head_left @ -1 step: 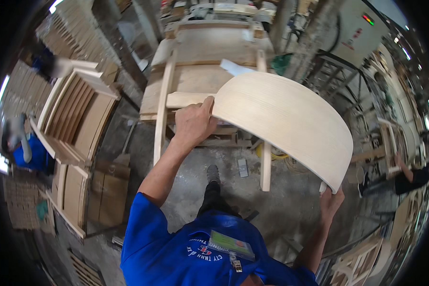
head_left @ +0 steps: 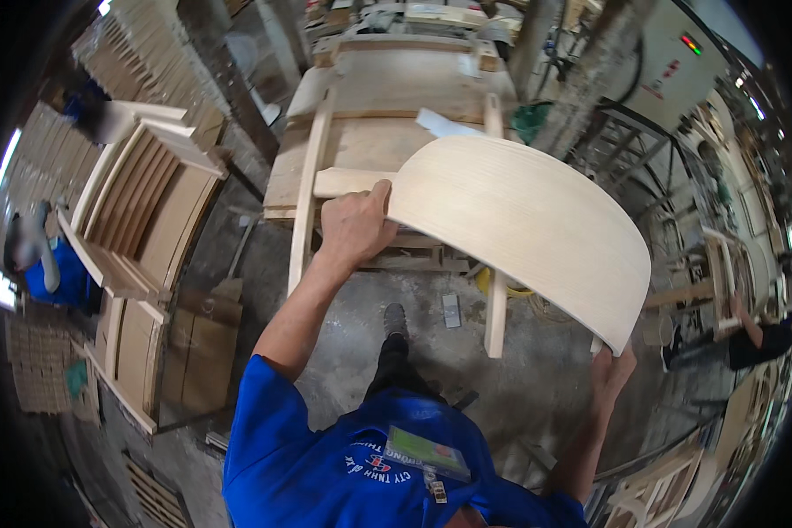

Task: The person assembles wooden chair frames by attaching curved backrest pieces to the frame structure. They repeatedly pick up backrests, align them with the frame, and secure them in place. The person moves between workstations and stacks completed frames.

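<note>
A broad, curved pale wooden panel (head_left: pixel 528 220) is held up and tilted between my two hands. My left hand (head_left: pixel 356 227) is closed on its left end, thumb at the edge and fingers hidden. At the lower right corner, my right hand (head_left: pixel 611 374) grips the panel from below. A small pale end of wood (head_left: pixel 597 344) shows by the right fingers; what it belongs to is hidden. Beyond my left hand lies a short wooden bar (head_left: pixel 352 182), partly behind the panel. Whether it joins the panel I cannot tell.
Ahead stands a wooden workbench (head_left: pixel 374 145) with two long bars (head_left: pixel 495 317) jutting toward me. Slatted wooden furniture (head_left: pixel 141 189) and a cardboard box (head_left: pixel 204 348) are on the left. A person in blue (head_left: pixel 57 273) is far left; another in black (head_left: pixel 752 339) works at the right.
The bench and surroundings have shifted slightly to the right in view. My grip on the panel is the same.
</note>
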Action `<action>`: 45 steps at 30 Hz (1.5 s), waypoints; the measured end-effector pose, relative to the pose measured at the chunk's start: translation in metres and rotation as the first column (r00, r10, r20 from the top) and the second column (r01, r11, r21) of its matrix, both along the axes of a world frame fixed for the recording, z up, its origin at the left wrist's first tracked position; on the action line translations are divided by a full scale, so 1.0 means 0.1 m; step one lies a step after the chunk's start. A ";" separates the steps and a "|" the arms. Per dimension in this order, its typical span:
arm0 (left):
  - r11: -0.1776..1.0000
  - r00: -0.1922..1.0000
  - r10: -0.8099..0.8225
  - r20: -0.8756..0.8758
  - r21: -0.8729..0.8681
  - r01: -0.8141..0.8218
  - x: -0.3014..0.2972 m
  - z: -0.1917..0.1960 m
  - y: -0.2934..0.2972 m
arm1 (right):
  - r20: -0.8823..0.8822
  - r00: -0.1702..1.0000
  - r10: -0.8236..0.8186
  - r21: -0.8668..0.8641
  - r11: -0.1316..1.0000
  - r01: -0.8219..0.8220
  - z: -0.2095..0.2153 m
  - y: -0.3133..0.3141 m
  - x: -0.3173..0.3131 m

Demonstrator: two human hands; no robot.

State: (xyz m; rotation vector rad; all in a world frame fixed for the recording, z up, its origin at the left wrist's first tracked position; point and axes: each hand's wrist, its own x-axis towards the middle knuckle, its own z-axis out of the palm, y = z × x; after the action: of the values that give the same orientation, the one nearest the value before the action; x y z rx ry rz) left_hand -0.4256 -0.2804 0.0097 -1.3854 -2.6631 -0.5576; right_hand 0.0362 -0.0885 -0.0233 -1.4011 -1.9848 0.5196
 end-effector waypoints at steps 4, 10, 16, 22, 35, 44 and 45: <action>0.992 0.992 0.120 -0.047 -0.042 -0.122 -0.58 -0.33 0.17 | 0.045 0.947 0.319 0.228 0.920 -0.320 0.20 0.89 -1.00; 0.947 0.985 0.102 -0.136 0.315 -0.054 -2.11 -0.46 0.45 | 0.088 0.912 0.401 0.242 0.879 -0.410 0.32 1.79 -2.83; 0.931 0.920 0.264 -0.290 0.327 -0.164 -3.72 -0.45 1.10 | 0.153 0.939 0.308 0.334 0.878 -0.342 0.25 2.80 -4.52; 0.879 0.969 0.169 -0.181 0.472 -0.065 -4.18 -0.61 1.61 | 0.126 0.958 0.256 0.304 0.910 -0.283 -0.20 3.25 -5.23; 0.924 0.944 0.231 -0.237 0.357 -0.137 -4.21 -0.75 1.67 | -0.030 0.941 0.338 0.059 0.940 -0.336 -0.69 3.66 -5.31; 0.943 0.964 0.161 -0.213 0.320 -0.087 -3.99 -0.74 1.58 | 0.060 0.933 0.355 -0.026 0.935 -0.355 -0.73 3.58 -5.19; 0.941 0.964 0.151 -0.221 0.331 -0.071 -3.98 -0.74 1.56 | 0.082 0.925 0.371 -0.035 0.929 -0.369 -0.73 3.60 -5.19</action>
State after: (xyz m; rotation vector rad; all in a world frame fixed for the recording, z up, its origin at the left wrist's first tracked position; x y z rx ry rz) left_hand -0.8238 -0.1241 -0.0648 -1.1224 -2.3136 -0.7188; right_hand -0.4831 0.2718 -0.0959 -1.0738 -2.3374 0.6539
